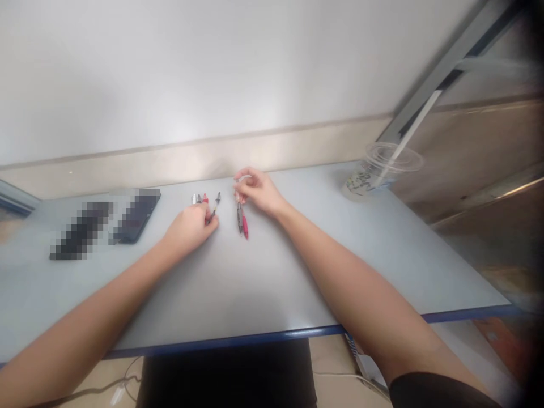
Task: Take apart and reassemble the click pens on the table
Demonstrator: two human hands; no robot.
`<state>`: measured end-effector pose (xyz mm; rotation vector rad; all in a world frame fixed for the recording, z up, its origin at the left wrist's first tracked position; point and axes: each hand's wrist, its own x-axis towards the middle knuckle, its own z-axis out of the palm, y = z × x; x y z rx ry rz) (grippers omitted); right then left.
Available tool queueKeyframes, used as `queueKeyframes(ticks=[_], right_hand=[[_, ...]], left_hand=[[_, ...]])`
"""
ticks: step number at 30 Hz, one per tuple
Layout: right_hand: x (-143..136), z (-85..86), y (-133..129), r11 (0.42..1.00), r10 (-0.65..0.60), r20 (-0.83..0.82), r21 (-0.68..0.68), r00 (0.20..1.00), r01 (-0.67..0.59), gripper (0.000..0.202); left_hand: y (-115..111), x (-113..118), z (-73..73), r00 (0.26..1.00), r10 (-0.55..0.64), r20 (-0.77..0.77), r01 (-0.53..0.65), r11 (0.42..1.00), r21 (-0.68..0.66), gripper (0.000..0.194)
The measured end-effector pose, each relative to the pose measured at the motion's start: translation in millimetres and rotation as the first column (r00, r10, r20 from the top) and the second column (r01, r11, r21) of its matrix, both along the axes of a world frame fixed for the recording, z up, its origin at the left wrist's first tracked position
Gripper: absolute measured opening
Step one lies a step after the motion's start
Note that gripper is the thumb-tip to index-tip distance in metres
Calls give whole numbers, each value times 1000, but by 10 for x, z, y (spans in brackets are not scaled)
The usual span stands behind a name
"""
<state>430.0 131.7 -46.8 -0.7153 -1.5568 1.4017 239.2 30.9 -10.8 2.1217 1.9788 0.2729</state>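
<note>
On the grey table, my left hand (189,224) is closed, with a slim dark pen (217,202) between thumb and forefinger. The tips of a white pen (194,198), a dark pen (199,199) and a red pen (205,198) stick out beyond its knuckles; their other ends are hidden by the hand. My right hand (261,194) has its thumb and forefinger curled round the far end of a clear pen with a grey grip (239,218). Right beside that pen lies a pink-red pen (245,228), its upper part partly covered.
Two dark phones, one farther left (85,231) and one nearer my left hand (138,218), lie on the table, partly blurred out. A clear plastic cup (361,180) with lid and straw stands at the back right. The wall (191,161) runs behind; the blue table edge (238,340) is in front.
</note>
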Motion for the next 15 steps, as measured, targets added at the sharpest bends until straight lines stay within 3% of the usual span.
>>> queueKeyframes(ticks=[8, 15], right_hand=[[-44, -14, 27, 1000, -5, 33, 22, 999, 4, 31], [-80, 18, 34, 999, 2, 43, 42, 999, -4, 29]], left_hand=[[18, -76, -39, 991, 22, 131, -23, 1000, 6, 25], [30, -93, -70, 991, -32, 133, 24, 998, 60, 25]])
